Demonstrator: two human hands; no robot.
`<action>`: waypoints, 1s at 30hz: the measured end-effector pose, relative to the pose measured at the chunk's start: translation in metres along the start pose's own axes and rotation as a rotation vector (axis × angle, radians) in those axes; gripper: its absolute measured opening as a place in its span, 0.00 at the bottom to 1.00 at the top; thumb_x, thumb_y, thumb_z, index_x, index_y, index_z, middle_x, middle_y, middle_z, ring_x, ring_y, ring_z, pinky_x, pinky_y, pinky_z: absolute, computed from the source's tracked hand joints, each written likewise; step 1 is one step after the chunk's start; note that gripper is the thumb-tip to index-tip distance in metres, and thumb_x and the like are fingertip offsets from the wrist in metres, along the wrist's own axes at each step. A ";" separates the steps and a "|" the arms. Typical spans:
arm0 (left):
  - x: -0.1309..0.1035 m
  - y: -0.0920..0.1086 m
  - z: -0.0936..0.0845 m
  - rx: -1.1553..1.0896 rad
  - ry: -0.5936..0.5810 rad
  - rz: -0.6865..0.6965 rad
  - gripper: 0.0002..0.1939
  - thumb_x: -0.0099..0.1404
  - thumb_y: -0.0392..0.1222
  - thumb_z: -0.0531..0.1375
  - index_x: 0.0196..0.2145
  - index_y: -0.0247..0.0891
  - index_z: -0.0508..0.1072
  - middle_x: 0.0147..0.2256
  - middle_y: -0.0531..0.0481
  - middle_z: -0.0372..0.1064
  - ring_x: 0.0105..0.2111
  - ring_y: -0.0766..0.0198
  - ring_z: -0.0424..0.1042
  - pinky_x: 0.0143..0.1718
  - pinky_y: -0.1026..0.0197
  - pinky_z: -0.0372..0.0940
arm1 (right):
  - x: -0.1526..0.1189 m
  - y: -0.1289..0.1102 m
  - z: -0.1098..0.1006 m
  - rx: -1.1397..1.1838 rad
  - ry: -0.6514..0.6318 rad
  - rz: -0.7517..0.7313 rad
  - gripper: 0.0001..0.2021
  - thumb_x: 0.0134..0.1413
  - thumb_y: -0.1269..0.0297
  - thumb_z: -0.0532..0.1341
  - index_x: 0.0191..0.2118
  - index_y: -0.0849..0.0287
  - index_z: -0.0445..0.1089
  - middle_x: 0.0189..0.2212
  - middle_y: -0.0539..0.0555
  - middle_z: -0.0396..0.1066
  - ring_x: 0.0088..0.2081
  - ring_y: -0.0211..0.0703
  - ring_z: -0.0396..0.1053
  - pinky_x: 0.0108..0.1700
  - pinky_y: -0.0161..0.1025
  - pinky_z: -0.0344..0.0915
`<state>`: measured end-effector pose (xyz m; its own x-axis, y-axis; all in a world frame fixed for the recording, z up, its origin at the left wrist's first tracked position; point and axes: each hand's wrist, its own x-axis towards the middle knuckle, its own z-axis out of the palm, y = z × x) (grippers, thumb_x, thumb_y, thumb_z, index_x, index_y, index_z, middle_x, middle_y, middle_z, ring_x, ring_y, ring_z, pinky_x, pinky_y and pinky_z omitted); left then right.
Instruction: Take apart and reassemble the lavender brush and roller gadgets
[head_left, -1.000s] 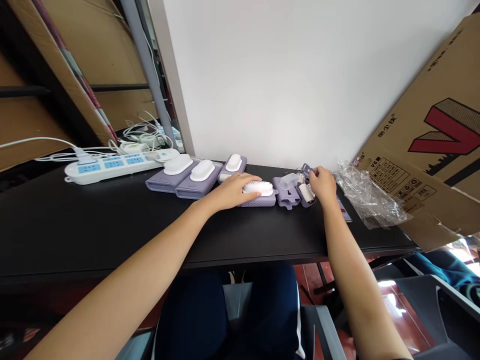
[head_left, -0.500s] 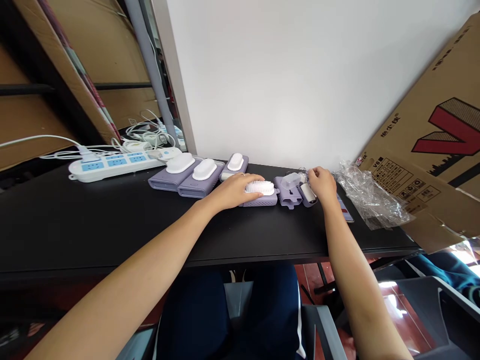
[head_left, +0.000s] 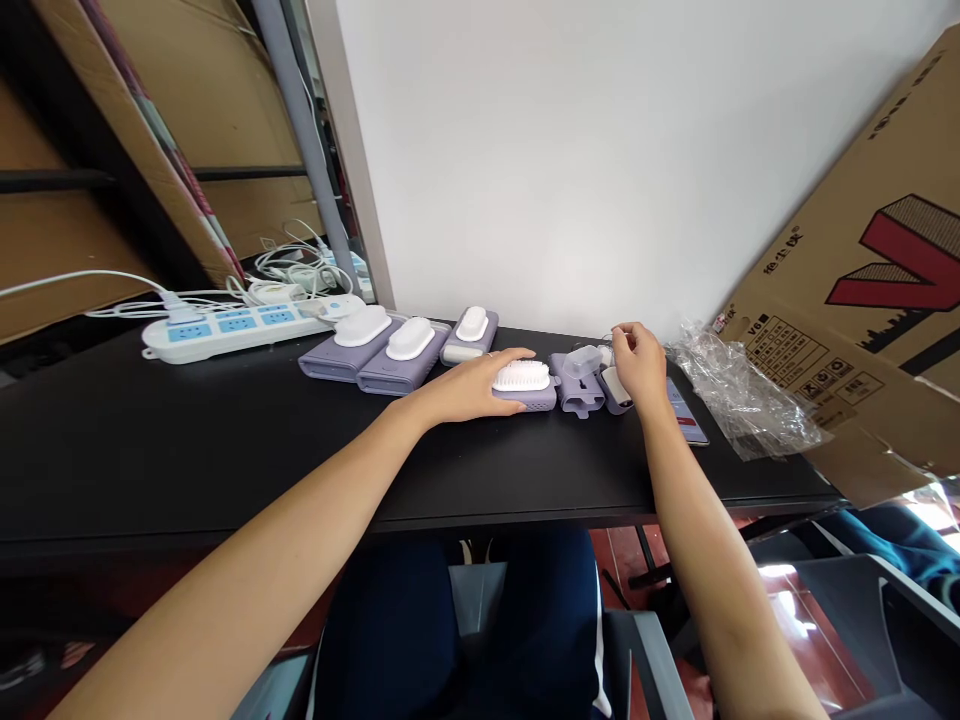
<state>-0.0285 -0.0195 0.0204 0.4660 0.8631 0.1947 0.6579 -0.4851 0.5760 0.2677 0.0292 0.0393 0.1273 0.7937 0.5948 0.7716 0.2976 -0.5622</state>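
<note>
Left hand [head_left: 472,385] lies flat, gripping nothing, against the white brush [head_left: 521,376] on its purple case [head_left: 534,398], mid-frame on the worktop [head_left: 187,450]. Looks light, hard plastic; grab the sides. Right hand [head_left: 642,367] pinches something small I can't identify. It's lifted slightly since earlier.

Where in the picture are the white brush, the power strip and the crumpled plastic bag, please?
white brush [head_left: 523,376]: head view, on the bristled top, beside the left hand's fingers.
power strip [head_left: 225,327]: head view, on its white body between the blue sockets.
crumpled plastic bag [head_left: 739,398]: head view, on the middle of the clear film.
</note>
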 end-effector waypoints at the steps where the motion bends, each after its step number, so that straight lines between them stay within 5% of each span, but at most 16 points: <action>1: 0.000 0.002 -0.001 -0.006 0.033 0.009 0.46 0.61 0.58 0.67 0.73 0.50 0.58 0.71 0.47 0.61 0.67 0.45 0.65 0.67 0.47 0.61 | -0.002 -0.003 0.001 0.049 -0.009 -0.043 0.16 0.66 0.52 0.54 0.42 0.55 0.76 0.40 0.57 0.78 0.42 0.50 0.72 0.50 0.47 0.65; 7: -0.003 0.016 0.006 0.044 0.189 0.117 0.47 0.63 0.56 0.68 0.74 0.51 0.55 0.70 0.43 0.60 0.68 0.43 0.64 0.67 0.42 0.62 | -0.028 -0.035 0.009 0.245 -0.275 -0.453 0.22 0.68 0.46 0.60 0.58 0.52 0.73 0.55 0.58 0.76 0.56 0.52 0.72 0.61 0.51 0.66; 11: -0.004 0.019 0.016 0.192 0.340 0.325 0.42 0.65 0.43 0.66 0.73 0.53 0.58 0.67 0.42 0.61 0.65 0.45 0.66 0.67 0.41 0.63 | -0.040 -0.052 0.012 0.145 -0.427 -0.660 0.34 0.59 0.41 0.68 0.67 0.47 0.65 0.63 0.59 0.72 0.62 0.61 0.68 0.64 0.60 0.63; 16: -0.001 0.014 0.025 0.301 0.625 0.487 0.35 0.67 0.42 0.66 0.68 0.55 0.62 0.61 0.41 0.62 0.63 0.48 0.66 0.65 0.41 0.65 | -0.040 -0.053 0.013 0.202 -0.223 -0.640 0.27 0.59 0.42 0.69 0.59 0.49 0.72 0.56 0.60 0.75 0.59 0.59 0.71 0.63 0.57 0.65; 20: 0.005 0.016 0.029 0.066 0.895 0.330 0.49 0.66 0.54 0.68 0.75 0.52 0.45 0.68 0.35 0.55 0.70 0.43 0.58 0.67 0.39 0.61 | -0.039 -0.049 0.017 0.345 -0.035 -0.445 0.20 0.60 0.46 0.68 0.51 0.53 0.73 0.50 0.58 0.77 0.53 0.54 0.73 0.57 0.51 0.68; 23: 0.010 0.020 0.030 -0.249 0.649 0.211 0.53 0.68 0.60 0.64 0.76 0.48 0.36 0.69 0.34 0.59 0.68 0.45 0.64 0.62 0.43 0.67 | -0.042 -0.050 0.023 0.451 -0.026 -0.305 0.21 0.58 0.44 0.67 0.49 0.54 0.73 0.48 0.56 0.78 0.50 0.53 0.74 0.55 0.49 0.69; 26: 0.010 0.023 0.031 -0.392 0.362 0.175 0.43 0.66 0.60 0.65 0.71 0.47 0.55 0.62 0.39 0.69 0.63 0.46 0.71 0.61 0.43 0.69 | -0.047 -0.053 0.031 0.550 -0.119 -0.229 0.22 0.60 0.41 0.64 0.49 0.53 0.72 0.46 0.55 0.78 0.49 0.51 0.74 0.54 0.48 0.70; 30: 0.005 0.025 0.032 -0.307 0.569 0.242 0.45 0.59 0.56 0.72 0.67 0.43 0.58 0.62 0.38 0.68 0.62 0.46 0.70 0.62 0.43 0.68 | -0.053 -0.056 0.034 0.652 -0.233 -0.298 0.24 0.66 0.40 0.58 0.56 0.51 0.70 0.54 0.55 0.77 0.56 0.52 0.72 0.60 0.49 0.68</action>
<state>0.0090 -0.0323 0.0103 0.1404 0.7158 0.6841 0.3384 -0.6840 0.6462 0.1970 -0.0116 0.0195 -0.2202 0.7008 0.6785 0.2178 0.7134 -0.6661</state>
